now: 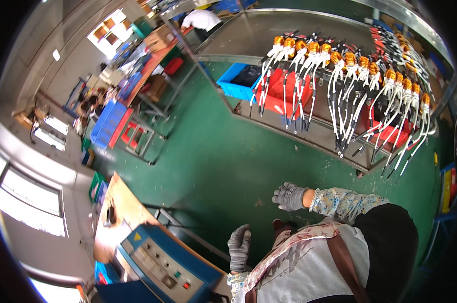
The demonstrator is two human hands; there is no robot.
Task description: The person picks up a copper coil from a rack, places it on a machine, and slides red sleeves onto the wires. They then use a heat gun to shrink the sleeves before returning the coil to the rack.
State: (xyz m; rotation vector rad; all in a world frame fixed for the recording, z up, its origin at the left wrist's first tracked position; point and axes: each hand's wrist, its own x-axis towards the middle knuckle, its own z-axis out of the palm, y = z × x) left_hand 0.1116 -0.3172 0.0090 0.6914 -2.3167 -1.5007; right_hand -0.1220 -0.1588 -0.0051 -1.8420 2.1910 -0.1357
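My left hand (238, 247), in a grey knit glove, hangs in front of my body beside the blue control box. Its fingers are loosely extended and hold nothing visible. Out over the green floor is my right hand (289, 196), gloved the same way, its fingers slightly bent and apart with nothing seen in them. Neither hand touches anything. Beyond the right hand, a metal rack (309, 123) carries several copper-wound coils (349, 59) with white and black leads hanging over its edge.
Red bins (276, 103) and a blue bin (233, 91) sit on the rack's lower level. At lower left, a wooden workbench (120, 207) bears the control box (165, 262). A cart with a blue crate (107, 123) stands farther left. Another person (202, 20) bends over at the back.
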